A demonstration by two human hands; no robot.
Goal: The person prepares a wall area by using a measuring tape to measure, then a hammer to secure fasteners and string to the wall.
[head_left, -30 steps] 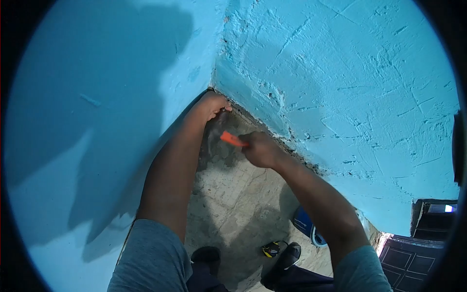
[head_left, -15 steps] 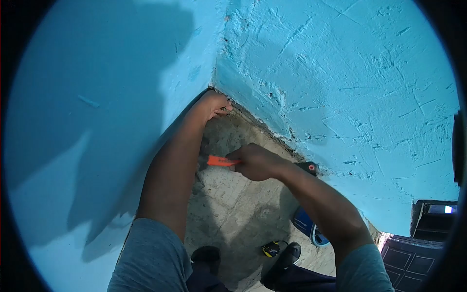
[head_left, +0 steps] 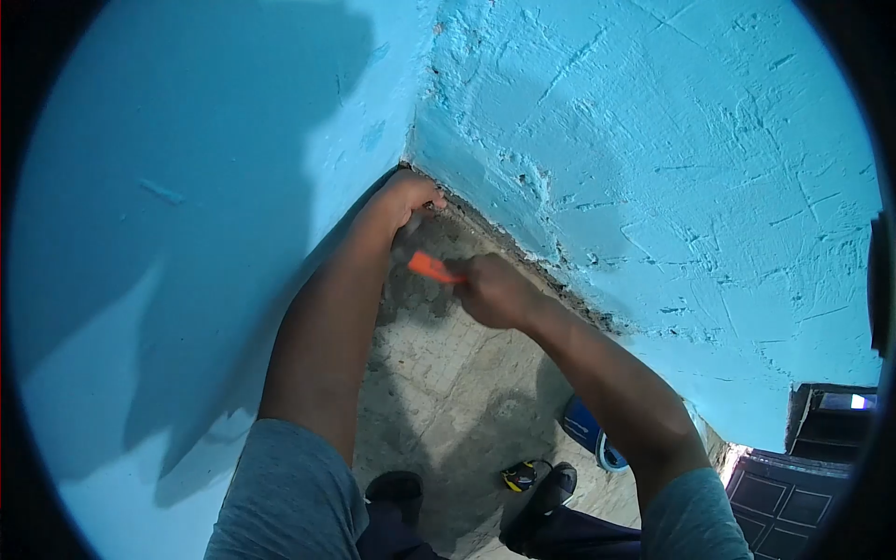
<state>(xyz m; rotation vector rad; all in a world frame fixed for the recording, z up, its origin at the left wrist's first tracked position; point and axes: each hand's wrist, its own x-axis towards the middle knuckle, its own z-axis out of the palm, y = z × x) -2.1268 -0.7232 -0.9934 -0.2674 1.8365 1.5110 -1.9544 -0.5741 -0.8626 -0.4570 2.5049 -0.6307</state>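
My left hand point(head_left: 412, 194) is down in the corner where the two blue walls meet the floor. Its fingers are curled at the foot of the right wall; what they hold is too hidden to make out. My right hand point(head_left: 497, 290) grips a hammer with an orange shaft point(head_left: 433, 268). Its dark head is smeared by motion and is just below my left hand. The grip end is hidden behind my right hand and forearm.
A rough blue wall point(head_left: 653, 168) rises on the right, a smoother blue wall point(head_left: 215, 187) on the left. On the concrete floor point(head_left: 434, 350) are a yellow-and-black tape measure point(head_left: 519, 476) and a blue container point(head_left: 583, 427). My dark shoes point(head_left: 395, 487) are near them. A dark panelled door point(head_left: 784, 504) stands lower right.
My right hand has moved up with the hammer, bringing its head closer to my left hand. The hammer's black grip end has gone out of sight. My left hand has stayed in the corner.
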